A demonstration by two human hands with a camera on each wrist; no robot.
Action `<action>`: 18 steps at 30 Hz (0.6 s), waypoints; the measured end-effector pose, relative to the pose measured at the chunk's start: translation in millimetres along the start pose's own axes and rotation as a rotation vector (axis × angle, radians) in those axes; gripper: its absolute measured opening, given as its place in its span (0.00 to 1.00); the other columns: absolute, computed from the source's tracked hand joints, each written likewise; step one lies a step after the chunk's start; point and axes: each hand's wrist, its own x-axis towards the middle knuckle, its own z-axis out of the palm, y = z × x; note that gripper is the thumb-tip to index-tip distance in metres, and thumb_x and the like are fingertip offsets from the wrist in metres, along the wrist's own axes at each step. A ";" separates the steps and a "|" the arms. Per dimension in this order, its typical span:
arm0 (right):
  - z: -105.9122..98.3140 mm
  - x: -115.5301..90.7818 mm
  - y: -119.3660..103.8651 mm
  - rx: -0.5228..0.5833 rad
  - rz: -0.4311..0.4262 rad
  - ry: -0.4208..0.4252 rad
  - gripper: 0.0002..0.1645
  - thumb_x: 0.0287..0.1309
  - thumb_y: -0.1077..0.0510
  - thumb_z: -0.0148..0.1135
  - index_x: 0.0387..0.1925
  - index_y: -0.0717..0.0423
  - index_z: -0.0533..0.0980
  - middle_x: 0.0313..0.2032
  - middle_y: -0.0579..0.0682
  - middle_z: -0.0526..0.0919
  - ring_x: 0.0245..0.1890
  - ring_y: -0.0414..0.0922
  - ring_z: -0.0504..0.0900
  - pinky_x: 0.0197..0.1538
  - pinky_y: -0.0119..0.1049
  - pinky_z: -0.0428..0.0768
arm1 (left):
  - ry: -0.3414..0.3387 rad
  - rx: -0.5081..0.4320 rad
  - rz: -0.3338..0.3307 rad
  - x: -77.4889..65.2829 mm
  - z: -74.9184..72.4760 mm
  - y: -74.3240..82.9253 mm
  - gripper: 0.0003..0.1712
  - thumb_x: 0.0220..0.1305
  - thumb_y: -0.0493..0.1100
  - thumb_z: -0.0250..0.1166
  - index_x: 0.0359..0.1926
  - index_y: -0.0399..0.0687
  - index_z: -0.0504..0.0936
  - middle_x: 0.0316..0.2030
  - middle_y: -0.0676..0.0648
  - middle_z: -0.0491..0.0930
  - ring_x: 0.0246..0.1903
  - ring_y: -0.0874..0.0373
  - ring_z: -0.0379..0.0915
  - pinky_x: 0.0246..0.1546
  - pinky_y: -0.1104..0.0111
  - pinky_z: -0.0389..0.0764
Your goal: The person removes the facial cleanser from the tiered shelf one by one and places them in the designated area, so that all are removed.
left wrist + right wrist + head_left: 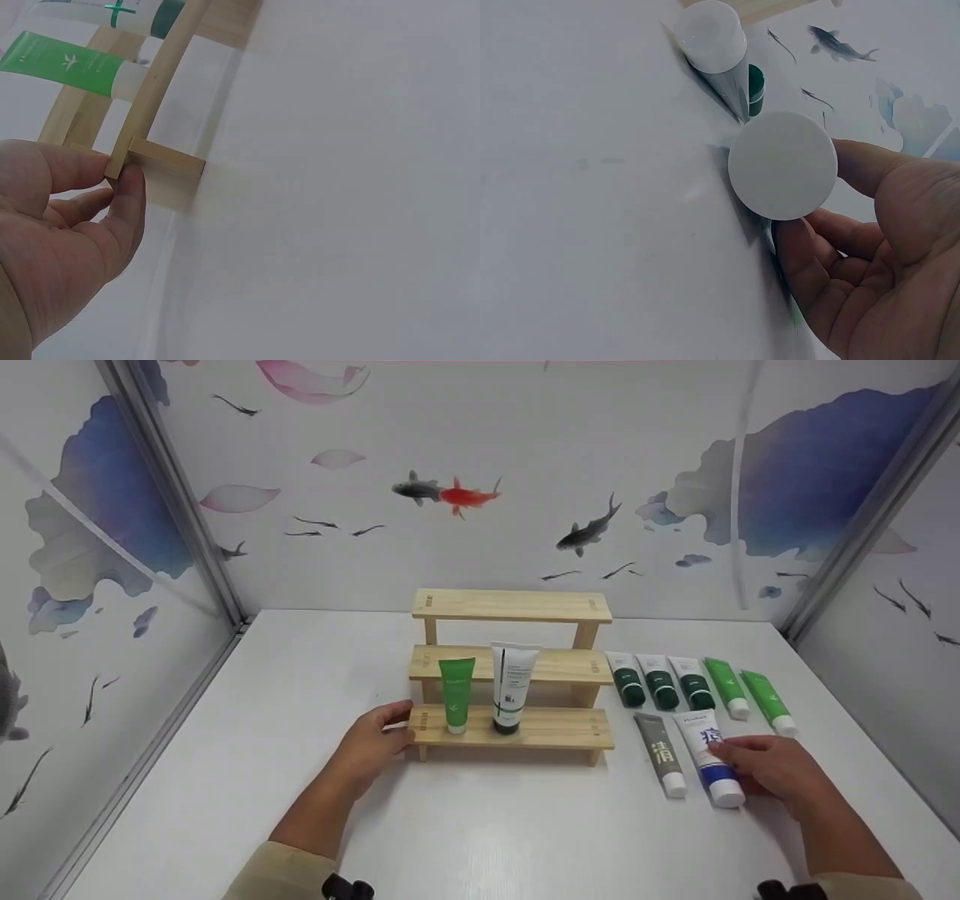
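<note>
A three-step wooden rack [510, 727] stands on the white table. My left hand [373, 744] pinches the left end of its lowest step between thumb and fingers, as the left wrist view shows at the board's corner [120, 161]. On that step a small green tube [457, 694] and a larger white tube with a black cap [514, 686] stand upright on their caps. To the right, my right hand [776, 769] grips a white-and-blue tube [709, 754] by its sides. That tube's round white cap [782, 166] faces the right wrist camera and hides most of its body.
Just left of the held tube lies a grey tube [661, 754] with a white cap. Behind it, several white-and-dark-green tubes [660, 682] and two green tubes [766, 701] lie in a row on the table [480, 825]. Printed panels wall in the table's back and sides.
</note>
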 end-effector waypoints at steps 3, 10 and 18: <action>-0.8 -0.1 0.4 0.004 0.002 0.007 0.62 0.57 0.23 0.71 0.75 0.64 0.70 0.64 0.69 0.80 0.45 0.46 0.86 0.44 0.34 0.87 | 0.000 0.010 0.000 0.4 -0.1 0.6 0.32 0.76 0.36 0.60 0.78 0.46 0.70 0.76 0.41 0.70 0.73 0.46 0.73 0.71 0.55 0.81; -3.4 -0.9 1.3 0.026 0.001 0.021 0.60 0.58 0.24 0.71 0.75 0.61 0.70 0.66 0.69 0.80 0.47 0.47 0.86 0.45 0.33 0.88 | 0.005 0.028 -0.008 -0.3 -0.3 1.9 0.32 0.76 0.37 0.60 0.79 0.47 0.70 0.76 0.43 0.70 0.74 0.46 0.72 0.72 0.55 0.80; -4.5 -3.2 0.0 0.124 -0.050 0.081 0.51 0.65 0.31 0.70 0.77 0.57 0.69 0.72 0.66 0.75 0.47 0.39 0.86 0.47 0.27 0.88 | 0.007 0.025 0.008 -3.1 0.8 2.0 0.33 0.76 0.37 0.59 0.79 0.45 0.69 0.76 0.41 0.70 0.73 0.44 0.73 0.71 0.54 0.81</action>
